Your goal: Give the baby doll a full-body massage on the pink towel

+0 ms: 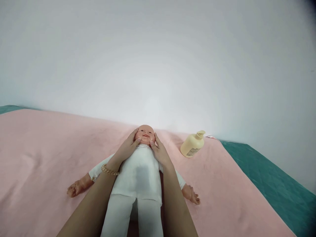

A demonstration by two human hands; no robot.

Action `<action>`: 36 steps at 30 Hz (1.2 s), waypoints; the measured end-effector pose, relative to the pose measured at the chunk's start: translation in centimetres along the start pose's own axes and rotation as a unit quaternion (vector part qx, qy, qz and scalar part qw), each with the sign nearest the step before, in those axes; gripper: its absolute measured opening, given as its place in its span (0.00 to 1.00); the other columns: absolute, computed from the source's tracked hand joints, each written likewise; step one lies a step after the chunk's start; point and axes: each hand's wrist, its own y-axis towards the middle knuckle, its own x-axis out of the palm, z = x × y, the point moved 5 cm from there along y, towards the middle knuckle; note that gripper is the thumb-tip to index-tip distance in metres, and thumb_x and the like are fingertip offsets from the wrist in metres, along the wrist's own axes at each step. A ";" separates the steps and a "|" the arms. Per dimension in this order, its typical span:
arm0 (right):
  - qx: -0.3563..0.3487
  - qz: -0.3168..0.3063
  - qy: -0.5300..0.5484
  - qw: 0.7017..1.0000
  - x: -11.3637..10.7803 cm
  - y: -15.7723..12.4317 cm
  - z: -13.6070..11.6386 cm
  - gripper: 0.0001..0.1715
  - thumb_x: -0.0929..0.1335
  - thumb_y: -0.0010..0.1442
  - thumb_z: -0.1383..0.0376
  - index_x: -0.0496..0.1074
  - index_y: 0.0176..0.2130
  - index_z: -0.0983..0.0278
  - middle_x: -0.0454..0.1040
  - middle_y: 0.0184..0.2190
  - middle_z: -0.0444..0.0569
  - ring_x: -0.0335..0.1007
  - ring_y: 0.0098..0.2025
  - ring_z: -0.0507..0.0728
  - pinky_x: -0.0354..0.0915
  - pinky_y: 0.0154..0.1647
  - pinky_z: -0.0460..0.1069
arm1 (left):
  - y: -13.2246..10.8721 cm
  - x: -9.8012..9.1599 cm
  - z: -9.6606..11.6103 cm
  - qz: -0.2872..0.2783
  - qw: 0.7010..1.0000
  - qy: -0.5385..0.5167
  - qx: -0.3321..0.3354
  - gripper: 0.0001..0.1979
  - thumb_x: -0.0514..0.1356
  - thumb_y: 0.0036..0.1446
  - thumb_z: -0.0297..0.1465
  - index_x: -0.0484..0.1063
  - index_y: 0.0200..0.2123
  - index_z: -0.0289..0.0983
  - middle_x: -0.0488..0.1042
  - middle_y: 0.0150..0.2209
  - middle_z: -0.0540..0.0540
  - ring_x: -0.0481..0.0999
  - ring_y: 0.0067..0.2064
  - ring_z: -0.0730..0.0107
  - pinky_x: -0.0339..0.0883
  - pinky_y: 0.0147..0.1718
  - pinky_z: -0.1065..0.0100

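A baby doll [140, 171] with a white cloth body lies on its back, its head away from me and its face up. My left hand [128, 144] cups the left side of its head, fingers along the temple and thumb by the cheek. On the opposite side, my right hand [161, 150] holds the head in the same way, thumb near the jaw. The doll's arms spread out to both sides, passing beneath my forearms. A beaded bracelet [110, 170] circles my left wrist.
To the right of the doll's head, a pale yellow pump bottle [192, 144] stands on the pink cloth [49, 148]. Green fabric [274, 181] shows beyond the cloth at the right and far left. Behind it all rises a plain pale wall [153, 59].
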 end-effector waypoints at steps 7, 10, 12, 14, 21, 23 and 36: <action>-0.010 -0.026 0.003 1.000 0.0 -0.1 0.1 0.51 0.60 0.61 0.41 0.42 0.69 0.67 0.50 0.68 0.52 0.47 0.69 0.58 0.46 0.68 0.55 | 0.0 -0.1 -0.3 -0.001 1.000 0.011 -0.017 0.34 0.41 0.64 0.47 0.48 0.67 0.34 0.51 0.68 0.42 0.51 0.68 0.63 0.45 0.65 0.60; -0.003 -0.028 0.006 1.000 0.2 0.0 0.3 0.52 0.61 0.60 0.42 0.41 0.69 0.68 0.47 0.69 0.52 0.46 0.69 0.58 0.46 0.68 0.54 | -0.1 -0.1 -0.2 0.000 1.000 0.008 -0.023 0.35 0.41 0.64 0.48 0.48 0.68 0.35 0.52 0.68 0.42 0.52 0.68 0.62 0.46 0.65 0.60; -0.001 -0.027 0.008 1.000 0.4 0.0 0.2 0.54 0.64 0.59 0.43 0.39 0.69 0.68 0.48 0.68 0.53 0.48 0.68 0.58 0.48 0.67 0.54 | -0.2 -0.1 -0.1 0.001 1.000 0.007 -0.027 0.36 0.44 0.63 0.50 0.48 0.68 0.37 0.51 0.68 0.43 0.52 0.68 0.61 0.46 0.65 0.60; -0.003 -0.020 0.011 1.000 0.6 0.0 0.2 0.56 0.66 0.58 0.45 0.38 0.69 0.68 0.50 0.68 0.54 0.52 0.67 0.59 0.51 0.66 0.53 | -0.2 0.0 -0.1 -0.001 1.000 0.006 -0.028 0.38 0.48 0.61 0.51 0.47 0.68 0.37 0.51 0.68 0.42 0.52 0.68 0.59 0.46 0.65 0.59; -0.001 0.006 -0.028 1.000 0.9 0.0 -0.1 0.53 0.67 0.59 0.52 0.39 0.69 0.69 0.56 0.66 0.57 0.57 0.64 0.61 0.56 0.63 0.54 | 0.2 0.4 -1.1 0.003 1.000 0.002 -0.021 0.43 0.58 0.55 0.51 0.46 0.68 0.39 0.52 0.68 0.40 0.55 0.67 0.53 0.56 0.60 0.57; 0.003 0.013 -0.041 0.999 0.8 0.0 0.0 0.51 0.67 0.59 0.52 0.40 0.69 0.69 0.57 0.65 0.57 0.58 0.64 0.61 0.56 0.63 0.55 | 0.3 0.5 -1.2 0.008 1.000 0.004 -0.019 0.43 0.58 0.54 0.50 0.47 0.68 0.40 0.53 0.68 0.39 0.56 0.66 0.54 0.57 0.60 0.58; -0.003 0.027 -0.060 0.998 1.0 0.1 0.0 0.50 0.66 0.60 0.51 0.42 0.69 0.67 0.58 0.64 0.56 0.58 0.64 0.61 0.57 0.63 0.55 | 0.0 0.0 -0.4 0.034 0.999 -0.004 -0.042 0.40 0.61 0.52 0.48 0.54 0.65 0.40 0.62 0.63 0.39 0.64 0.62 0.54 0.59 0.58 0.57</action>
